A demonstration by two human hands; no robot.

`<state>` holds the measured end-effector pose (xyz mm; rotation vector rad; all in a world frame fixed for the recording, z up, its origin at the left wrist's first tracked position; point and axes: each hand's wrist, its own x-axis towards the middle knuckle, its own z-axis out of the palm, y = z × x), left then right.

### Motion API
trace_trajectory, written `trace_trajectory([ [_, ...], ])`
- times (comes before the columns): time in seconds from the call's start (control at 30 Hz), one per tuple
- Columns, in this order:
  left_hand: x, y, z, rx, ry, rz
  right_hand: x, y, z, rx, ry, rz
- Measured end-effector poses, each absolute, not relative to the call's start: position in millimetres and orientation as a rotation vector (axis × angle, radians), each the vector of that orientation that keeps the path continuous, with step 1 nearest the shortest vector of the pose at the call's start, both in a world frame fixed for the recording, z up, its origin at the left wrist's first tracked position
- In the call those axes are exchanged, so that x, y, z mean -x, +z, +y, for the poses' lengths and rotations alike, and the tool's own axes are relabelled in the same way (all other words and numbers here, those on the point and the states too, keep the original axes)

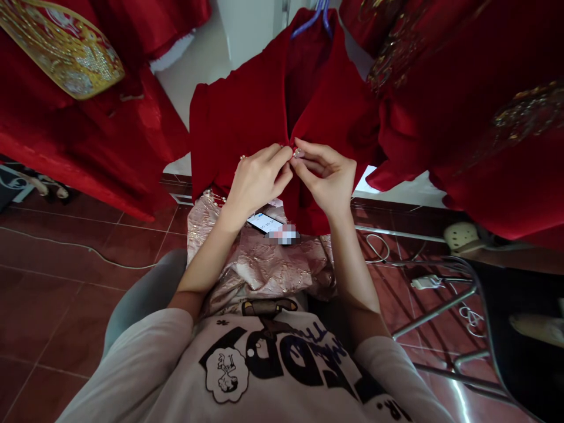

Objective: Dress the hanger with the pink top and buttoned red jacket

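Note:
A red jacket (247, 117) hangs in front of me on a purple hanger (311, 23), its collar parted in a deep V. At the bottom of that V, my left hand (262, 176) pinches the jacket's front edge, fingers curled inward. My right hand (328, 176) meets it there, thumb and forefinger closed on the same edge. A small shiny spot shows between the fingertips; whether it is a fastener or a decorated nail I cannot tell. Below the hands, shiny pink fabric (259, 264) lies across my lap, with a lit phone (267, 224) on it.
Red embroidered garments hang at the left (145, 135) and right (440, 117). A black chair (520, 317) with metal legs stands at the right. A white cable (101, 255) crosses the tiled floor (48, 305), and a power strip (426, 282) lies near the chair.

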<state>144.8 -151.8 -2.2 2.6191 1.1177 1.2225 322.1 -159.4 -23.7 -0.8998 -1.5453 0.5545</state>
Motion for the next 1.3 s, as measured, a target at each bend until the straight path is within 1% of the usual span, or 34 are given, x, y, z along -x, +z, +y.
trace_trajectory([
  [0.13,-152.6,-11.7,-154.6,-2.524,1.217,1.069,-322.0,-27.5,-152.5,0.934,0.546,-1.566],
  [0.43,-158.9,-42.8,-147.6,-2.346,1.159,0.766,-328.7,-39.8,-156.8,0.946,0.494,-1.771],
  [0.6,-156.5,-49.5,-144.1,-2.262,1.119,0.709,-328.1,-37.7,-157.2,0.979,0.47,-1.809],
  [0.77,-157.7,-62.8,-139.3,-2.148,1.13,0.739,-349.1,-35.3,-156.6,0.96,0.544,-1.887],
  [0.87,-158.4,-68.5,-137.8,-2.126,1.099,0.777,-373.2,-28.9,-161.4,1.096,0.503,-1.87],
  [0.97,-160.3,-73.2,-136.2,-2.126,1.042,0.794,-394.7,-13.0,-174.1,1.342,0.329,-1.77],
  [1.03,-163.3,-77.9,-133.6,-2.114,1.018,0.813,-402.7,1.4,-185.8,1.409,0.258,-1.705],
  [1.13,-169.9,-86.5,-127.6,-2.071,1.039,0.825,-404.1,21.1,-203.8,1.324,0.369,-1.659],
  [1.3,-171.4,-84.4,-123.4,-2.057,1.116,0.831,-396.5,33.1,-218.0,1.074,0.748,-1.72],
])
